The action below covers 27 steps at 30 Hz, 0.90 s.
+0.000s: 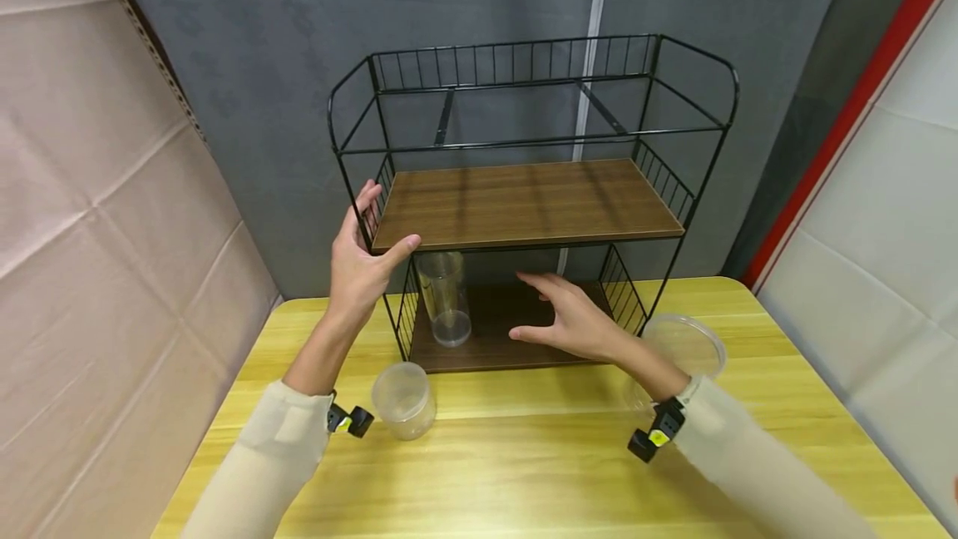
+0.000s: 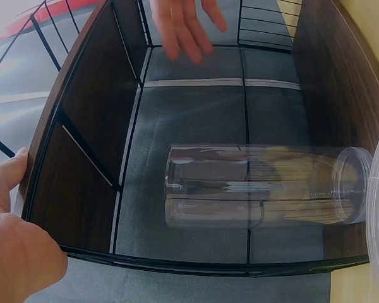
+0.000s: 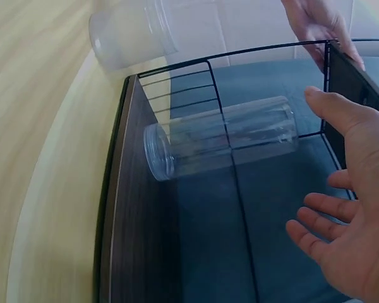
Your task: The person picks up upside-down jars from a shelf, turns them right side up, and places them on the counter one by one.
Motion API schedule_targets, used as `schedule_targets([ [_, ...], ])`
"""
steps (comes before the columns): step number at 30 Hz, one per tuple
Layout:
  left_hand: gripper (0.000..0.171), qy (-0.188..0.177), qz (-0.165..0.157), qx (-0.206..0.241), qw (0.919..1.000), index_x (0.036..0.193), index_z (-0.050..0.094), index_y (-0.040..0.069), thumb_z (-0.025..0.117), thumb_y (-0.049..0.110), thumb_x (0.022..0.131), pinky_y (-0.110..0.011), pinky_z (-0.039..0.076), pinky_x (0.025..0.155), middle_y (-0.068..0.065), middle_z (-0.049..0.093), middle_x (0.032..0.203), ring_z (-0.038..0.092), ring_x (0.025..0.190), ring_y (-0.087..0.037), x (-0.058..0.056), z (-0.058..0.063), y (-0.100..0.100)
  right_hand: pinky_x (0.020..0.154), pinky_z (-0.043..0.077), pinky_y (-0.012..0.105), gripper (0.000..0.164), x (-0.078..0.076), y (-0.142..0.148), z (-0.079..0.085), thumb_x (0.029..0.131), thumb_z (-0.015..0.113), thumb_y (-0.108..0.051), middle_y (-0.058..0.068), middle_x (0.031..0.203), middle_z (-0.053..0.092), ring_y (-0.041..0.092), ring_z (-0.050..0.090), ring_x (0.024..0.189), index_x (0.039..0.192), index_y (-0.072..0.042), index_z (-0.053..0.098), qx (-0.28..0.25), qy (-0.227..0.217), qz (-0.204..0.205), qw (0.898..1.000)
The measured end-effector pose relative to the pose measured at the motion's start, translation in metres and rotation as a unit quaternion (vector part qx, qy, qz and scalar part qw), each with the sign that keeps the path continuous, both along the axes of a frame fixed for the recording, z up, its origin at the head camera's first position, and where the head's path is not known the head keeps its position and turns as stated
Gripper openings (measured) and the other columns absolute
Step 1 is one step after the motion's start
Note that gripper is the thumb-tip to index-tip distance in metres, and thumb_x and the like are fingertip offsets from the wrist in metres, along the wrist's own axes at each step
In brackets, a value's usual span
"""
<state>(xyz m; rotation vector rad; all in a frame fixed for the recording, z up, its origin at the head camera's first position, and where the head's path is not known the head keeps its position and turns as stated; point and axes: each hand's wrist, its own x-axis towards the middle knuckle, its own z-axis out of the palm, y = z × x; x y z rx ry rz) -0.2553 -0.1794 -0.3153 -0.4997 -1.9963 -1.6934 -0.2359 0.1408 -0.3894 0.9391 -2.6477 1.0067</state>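
A black wire rack [image 1: 696,90] with wooden shelves stands on the yellow table [image 1: 524,456]. My left hand [image 1: 377,227] grips the front left corner of its middle shelf [image 1: 531,202], thumb on the shelf's front edge; the left wrist view shows that hand [image 2: 12,221] at the edge. My right hand [image 1: 557,314] hovers open and empty in the lower compartment, fingers spread [image 3: 347,208]. To its left a tall clear tumbler [image 1: 445,298] stands upright on the lower shelf [image 1: 494,348], apart from both hands [image 2: 259,186] [image 3: 221,136].
A small clear jar [image 1: 404,399] sits on the table in front of the rack's left leg. A wider clear container [image 1: 684,343] stands by the rack's right side, behind my right wrist. Grey cloth hangs behind the rack. The top tier is bare wire.
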Motion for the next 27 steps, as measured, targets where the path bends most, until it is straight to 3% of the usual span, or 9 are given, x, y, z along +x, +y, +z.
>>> schedule_targets([
  [11, 0.078, 0.001, 0.006, -0.006, 1.0000, 0.158, 0.045, 0.007, 0.084, 0.007, 0.091, -0.035, 0.024, 0.130, 0.008, 0.033, 0.171, 0.028, 0.158, -0.008, 0.000, 0.000, 0.000, 0.109, 0.053, 0.050, 0.091, -0.021, -0.044, 0.001, 0.091, 0.085, -0.039, 0.016, 0.161, 0.049, 0.038, 0.060, 0.135, 0.163, -0.006, 0.040, -0.044, -0.054, -0.001, 0.998],
  [17, 0.076, 0.006, 0.005, -0.010, 0.9999, 0.157, 0.047, 0.013, 0.084, 0.008, 0.091, -0.035, 0.024, 0.131, 0.000, 0.031, 0.173, 0.027, 0.158, -0.007, 0.000, 0.000, -0.001, 0.112, 0.051, 0.049, 0.095, -0.032, -0.064, -0.003, 0.091, 0.084, -0.042, 0.020, 0.160, 0.048, 0.039, 0.057, 0.138, 0.165, -0.006, 0.036, -0.061, -0.068, -0.010, 0.996],
  [23, 0.077, -0.001, 0.008, -0.017, 0.9998, 0.158, 0.045, 0.009, 0.084, 0.009, 0.092, -0.036, 0.023, 0.131, 0.007, 0.031, 0.172, 0.026, 0.158, -0.007, 0.001, 0.000, -0.001, 0.116, 0.048, 0.051, 0.096, -0.043, -0.082, -0.009, 0.092, 0.083, -0.043, 0.022, 0.162, 0.045, 0.037, 0.049, 0.147, 0.164, -0.001, 0.034, -0.088, -0.074, -0.018, 0.993],
  [27, 0.077, 0.001, 0.004, -0.012, 0.9999, 0.159, 0.044, 0.008, 0.083, 0.008, 0.092, -0.037, 0.023, 0.131, 0.005, 0.030, 0.173, 0.026, 0.159, -0.007, 0.001, -0.001, -0.001, 0.116, 0.048, 0.051, 0.093, -0.048, -0.095, -0.008, 0.092, 0.083, -0.043, 0.021, 0.161, 0.046, 0.036, 0.048, 0.147, 0.162, -0.002, 0.037, -0.104, -0.082, -0.031, 0.991],
])
